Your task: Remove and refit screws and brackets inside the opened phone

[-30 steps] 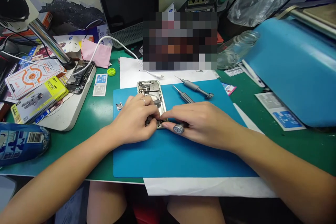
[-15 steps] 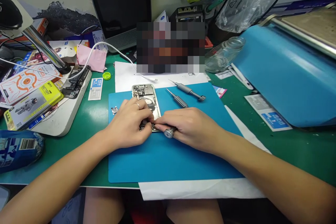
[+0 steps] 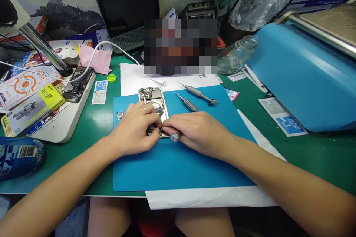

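Note:
An opened phone (image 3: pixel 156 94) with bare inner parts lies on the blue mat (image 3: pixel 183 166), its lower end partly covered by my hands. My left hand (image 3: pixel 137 127), with a ring on one finger, rests over the phone; thumb and index finger are pinched at its lower end, and whatever is between them is hidden. In my right hand (image 3: pixel 200 131) is a grey screwdriver (image 3: pixel 175 137), its round end cap towards me and its tip out of sight. My right fingertips meet the left ones at the phone's lower right edge.
Two more screwdrivers (image 3: pixel 190 104) lie beyond my right hand. A small metal part (image 3: pixel 119 114) sits left of the phone. Battery boxes (image 3: pixel 33 110) and another opened phone (image 3: pixel 78 86) are at left. A glass jar (image 3: pixel 239 54) and a white cable (image 3: pixel 122 50) lie farther back.
The screwdriver's end cap has swung slightly left in my right hand. Both hands stay at the phone's lower end. The whole view has shifted a little.

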A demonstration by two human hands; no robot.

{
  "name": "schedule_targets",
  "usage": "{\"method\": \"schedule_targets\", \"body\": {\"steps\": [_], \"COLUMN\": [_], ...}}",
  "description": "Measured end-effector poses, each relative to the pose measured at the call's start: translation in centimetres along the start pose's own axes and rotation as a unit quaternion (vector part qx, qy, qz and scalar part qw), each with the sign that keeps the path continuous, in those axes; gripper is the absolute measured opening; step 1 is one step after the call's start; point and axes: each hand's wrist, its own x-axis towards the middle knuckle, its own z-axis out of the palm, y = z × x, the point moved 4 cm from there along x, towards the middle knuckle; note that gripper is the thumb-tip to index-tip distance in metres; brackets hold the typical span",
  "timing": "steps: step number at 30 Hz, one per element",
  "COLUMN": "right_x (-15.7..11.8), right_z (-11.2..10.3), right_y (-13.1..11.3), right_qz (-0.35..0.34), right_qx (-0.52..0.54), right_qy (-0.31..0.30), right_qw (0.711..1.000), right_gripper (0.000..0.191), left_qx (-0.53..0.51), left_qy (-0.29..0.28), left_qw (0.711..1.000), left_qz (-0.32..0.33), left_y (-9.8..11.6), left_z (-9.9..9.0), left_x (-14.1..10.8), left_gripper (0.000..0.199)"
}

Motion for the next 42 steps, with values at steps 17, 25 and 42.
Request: {"method": "schedule_targets", "body": {"steps": [17, 25, 42], "right_x": [-1.1, -1.2, -1.0], "right_z": [-1.8, -2.1, -5.1], "right_y": [3.9, 4.0, 2.8], "right_qz": [0.078, 0.113, 0.128], "right_qx": [-0.087, -0.064, 0.067], "right_qy": [-0.008, -0.049, 0.182], "right_qw": [0.993, 0.990, 0.973], "right_gripper": [0.016, 0.018, 0.047], "left_qx": [0.016, 0.020, 0.014], "left_qy": [-0.004, -0.002, -0.005], "left_qw": [0.999, 0.998, 0.998], "left_qz": [0.049, 0.066, 0.062], "left_y": [0.6, 0.5, 0.5], "left_z": [0.0, 0.2, 0.1], "left_x": [-0.1, 0.0, 0.0], "left_gripper": [0.019, 0.020, 0.021]}}
